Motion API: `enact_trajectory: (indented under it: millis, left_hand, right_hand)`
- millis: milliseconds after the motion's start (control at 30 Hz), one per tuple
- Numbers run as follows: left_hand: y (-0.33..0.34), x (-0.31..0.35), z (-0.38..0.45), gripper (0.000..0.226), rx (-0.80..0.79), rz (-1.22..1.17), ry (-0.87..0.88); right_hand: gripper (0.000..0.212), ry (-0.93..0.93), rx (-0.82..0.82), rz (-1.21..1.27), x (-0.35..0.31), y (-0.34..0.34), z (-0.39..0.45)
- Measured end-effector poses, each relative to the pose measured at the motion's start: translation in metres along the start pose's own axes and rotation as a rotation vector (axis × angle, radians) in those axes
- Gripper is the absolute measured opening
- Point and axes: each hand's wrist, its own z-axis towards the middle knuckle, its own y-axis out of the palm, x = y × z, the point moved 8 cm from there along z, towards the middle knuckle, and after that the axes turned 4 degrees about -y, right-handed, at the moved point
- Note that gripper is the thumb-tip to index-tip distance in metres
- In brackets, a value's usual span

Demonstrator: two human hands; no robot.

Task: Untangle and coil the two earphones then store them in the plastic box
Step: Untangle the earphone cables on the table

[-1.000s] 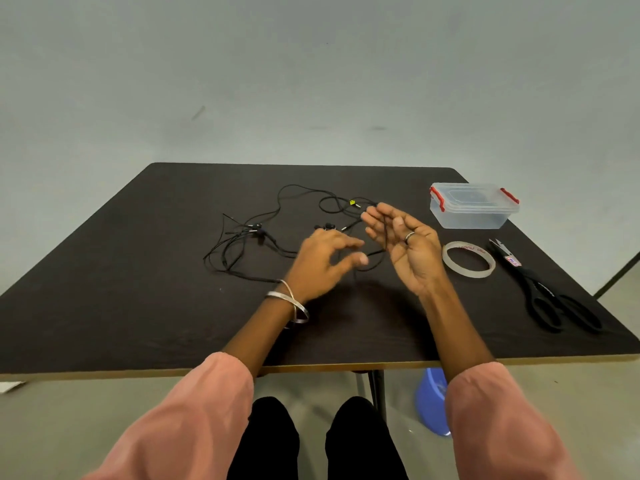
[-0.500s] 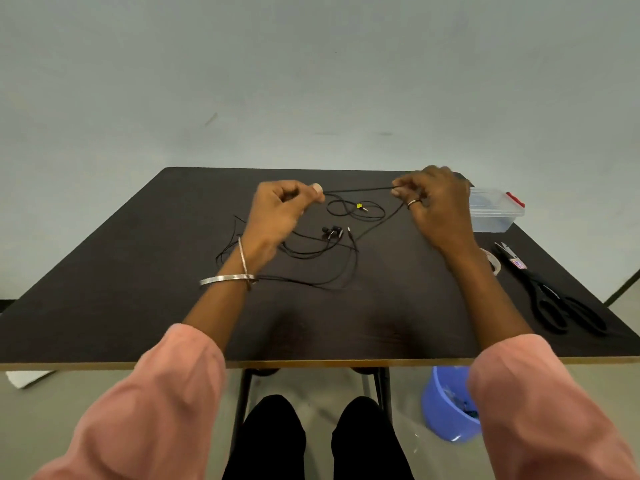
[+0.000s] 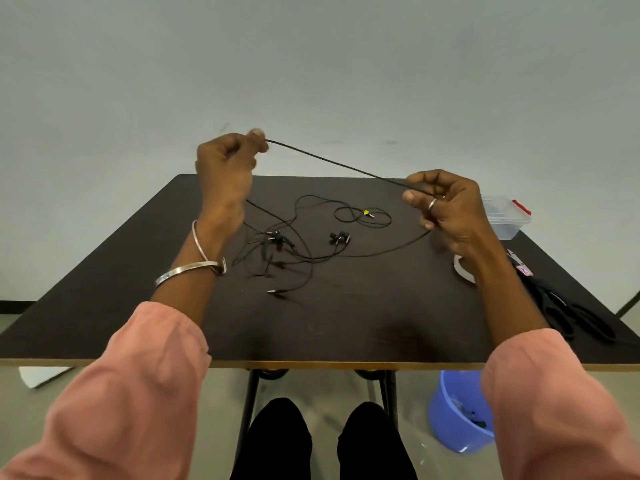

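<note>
Now | two hands [image 3: 225, 168] [image 3: 446, 209] pinch one cable [image 3: 332, 161] | one plastic box [image 3: 507, 216]

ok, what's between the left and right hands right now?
Head view: a taut stretch of black earphone cable runs between them, pinched by the left hand and the right hand, raised above the tangle on the table.

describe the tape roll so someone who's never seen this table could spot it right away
Start at the dark table and go to its right side. The tape roll lies flat, partly hidden behind the right forearm, between the plastic box and the black scissors. It is the only pale ring there.
</note>
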Motion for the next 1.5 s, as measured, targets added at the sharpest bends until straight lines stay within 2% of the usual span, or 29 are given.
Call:
enact_trajectory:
  millis: [100, 167, 267, 400, 500, 567, 600, 667, 767, 867, 933, 1067, 1233, 1300, 1433, 1500]
  left_hand:
    - [-0.037, -0.010, 0.011, 0.025, 0.189, 0.019, -0.064]
    - [-0.052, -0.019, 0.013, 0.026, 0.281, 0.107, -0.098]
    - [-0.053, -0.032, 0.011, 0.029, 0.290, 0.283, -0.125]
    - [-0.010, -0.050, 0.003, 0.039, -0.070, 0.644, -0.112]
    - [0.036, -0.059, -0.012, 0.068, -0.403, 0.844, -0.100]
    - [0.064, -0.053, -0.026, 0.081, -0.551, 0.825, -0.056]
    - [0.077, -0.048, -0.034, 0.081, -0.608, 0.756, -0.042]
    - [0.096, -0.032, -0.050, 0.063, -0.663, 0.563, -0.036]
    - [0.105, -0.025, -0.062, 0.024, -0.640, 0.397, -0.087]
    - [0.097, -0.031, -0.061, 0.023, -0.582, 0.225, -0.177]
    - [0.081, -0.035, -0.054, 0.024, -0.462, 0.120, -0.261]
    - [0.039, -0.047, -0.036, 0.019, -0.186, -0.010, -0.414]
    - [0.010, -0.051, -0.024, 0.020, 0.063, -0.164, -0.482]
    - [0.007, -0.048, -0.020, 0.021, 0.090, -0.176, -0.460]
    - [0.015, -0.048, -0.020, 0.019, 0.036, -0.149, -0.436]
    - [0.021, -0.050, -0.022, 0.020, 0.016, -0.140, -0.434]
  right_hand:
    - [0.015, 0.017, 0.021, -0.260, 0.010, -0.021, -0.002]
    - [0.014, 0.006, 0.132, -0.371, 0.015, -0.036, -0.002]
    - [0.018, -0.088, 0.274, -0.403, 0.009, -0.042, -0.003]
    - [0.017, -0.200, 0.184, -0.345, -0.019, -0.008, 0.003]
    - [0.010, -0.251, 0.045, -0.374, -0.038, 0.028, 0.011]
    - [0.008, -0.240, -0.060, -0.333, -0.042, 0.051, 0.013]
    - [0.010, -0.230, -0.111, -0.325, -0.043, 0.061, 0.013]
    - [0.014, -0.202, -0.198, -0.305, -0.045, 0.076, 0.012]
    - [0.018, -0.108, -0.238, -0.123, -0.041, 0.081, 0.006]
    - [0.024, -0.030, -0.195, -0.036, -0.029, 0.064, 0.005]
    - [0.026, 0.041, -0.184, -0.040, -0.014, 0.048, 0.003]
    - [0.027, 0.194, -0.211, -0.218, 0.026, 0.014, -0.007]
    - [0.006, 0.217, -0.291, -0.566, 0.061, -0.010, -0.012]
    - [0.011, 0.198, -0.209, -0.577, 0.060, -0.015, -0.010]
    - [0.021, 0.048, 0.267, -0.110, 0.023, -0.038, -0.002]
    - [0.021, -0.002, 0.350, -0.051, 0.012, -0.044, 0.004]
